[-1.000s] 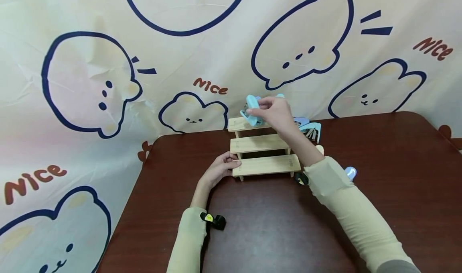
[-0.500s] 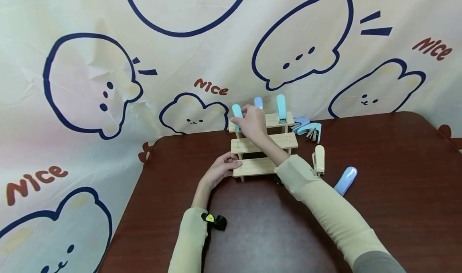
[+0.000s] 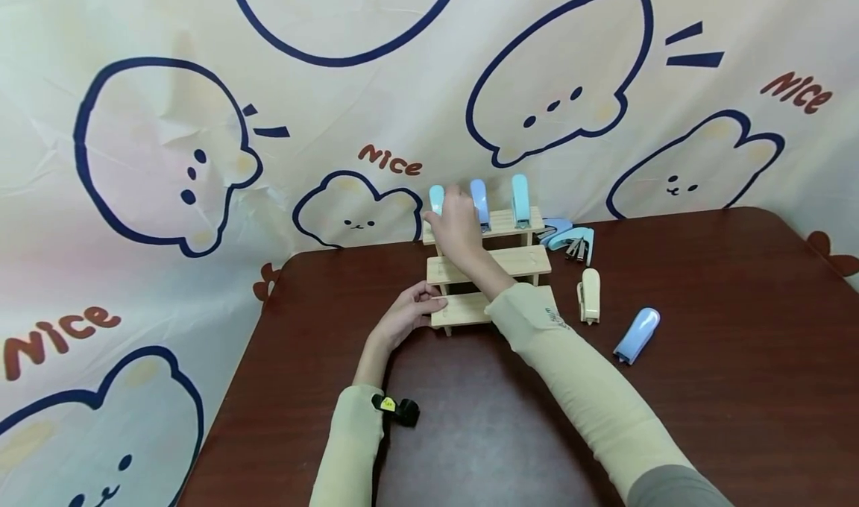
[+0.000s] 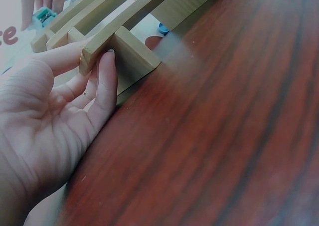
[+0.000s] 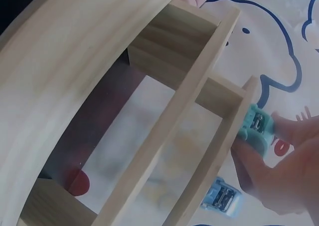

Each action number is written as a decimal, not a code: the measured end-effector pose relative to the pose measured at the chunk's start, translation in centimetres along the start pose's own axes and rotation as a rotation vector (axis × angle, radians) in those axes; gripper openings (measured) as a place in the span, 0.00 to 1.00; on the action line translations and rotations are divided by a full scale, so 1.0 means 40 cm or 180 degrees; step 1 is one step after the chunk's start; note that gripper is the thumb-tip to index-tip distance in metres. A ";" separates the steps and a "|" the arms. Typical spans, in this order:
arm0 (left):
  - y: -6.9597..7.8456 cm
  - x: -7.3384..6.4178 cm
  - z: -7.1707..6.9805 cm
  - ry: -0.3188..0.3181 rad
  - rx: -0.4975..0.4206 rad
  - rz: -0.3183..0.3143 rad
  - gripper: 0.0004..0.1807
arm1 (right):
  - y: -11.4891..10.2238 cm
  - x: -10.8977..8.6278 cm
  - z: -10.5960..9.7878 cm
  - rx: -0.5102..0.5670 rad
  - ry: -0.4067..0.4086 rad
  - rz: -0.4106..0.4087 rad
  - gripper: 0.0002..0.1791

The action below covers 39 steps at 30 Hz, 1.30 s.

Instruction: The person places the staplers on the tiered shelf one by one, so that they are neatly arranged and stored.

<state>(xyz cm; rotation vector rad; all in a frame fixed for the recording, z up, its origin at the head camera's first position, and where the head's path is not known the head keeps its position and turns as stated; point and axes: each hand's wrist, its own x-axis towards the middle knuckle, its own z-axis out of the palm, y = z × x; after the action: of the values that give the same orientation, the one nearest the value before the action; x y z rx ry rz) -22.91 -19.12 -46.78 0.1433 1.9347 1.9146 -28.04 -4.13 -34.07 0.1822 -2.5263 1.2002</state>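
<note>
Pinching turquoise stapler (image 3: 437, 199) (right hand (image 3: 458, 224)), wooden rack (image 3: 463, 310) (left hand (image 3: 407, 315))
Right hand is crowding the blue stapler (image 3: 479, 197); contact could topple it.

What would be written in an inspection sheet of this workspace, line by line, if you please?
Surface: dark brown table, with wood grain.
Rack: wooden rack, three steps, upright.
On top step: middle blue stapler, right turquoise stapler.
On table, right of rack: cream stapler, front blue stapler, rear blue stapler, rear turquoise stapler.
Clutter: nothing seen.
Left hand: grips lowest step, left end.
Right hand: pinches left turquoise stapler at top step's left end; contact with step unclear.
Cables: nothing seen.
Surroundings: pale printed cloth behind table.
</note>
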 end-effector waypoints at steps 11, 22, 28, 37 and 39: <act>0.008 0.004 0.001 -0.0023 0.0018 -0.0005 0.08 | -0.012 -0.002 0.021 -0.0390 0.0035 -0.0055 0.23; 0.000 0.007 -0.001 -0.0023 0.0009 -0.0034 0.07 | -0.021 -0.017 0.015 -0.0326 0.0015 0.0137 0.23; 0.003 0.009 0.004 -0.0085 -0.0047 0.0002 0.07 | -0.050 -0.049 -0.041 -0.0556 -0.0180 -0.0075 0.29; -0.001 0.012 0.002 -0.0064 0.0013 -0.0002 0.08 | 0.037 -0.077 -0.200 0.0248 -0.0319 0.0323 0.33; -0.003 0.011 0.000 -0.0061 0.0010 0.0011 0.08 | 0.071 -0.084 -0.236 0.0519 -0.0210 0.0389 0.33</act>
<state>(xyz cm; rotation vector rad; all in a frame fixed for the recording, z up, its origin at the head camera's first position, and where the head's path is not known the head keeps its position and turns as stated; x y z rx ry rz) -23.28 -18.99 -47.00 0.1655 1.9265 1.9056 -23.32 4.87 -31.79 0.1092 -2.5267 1.4721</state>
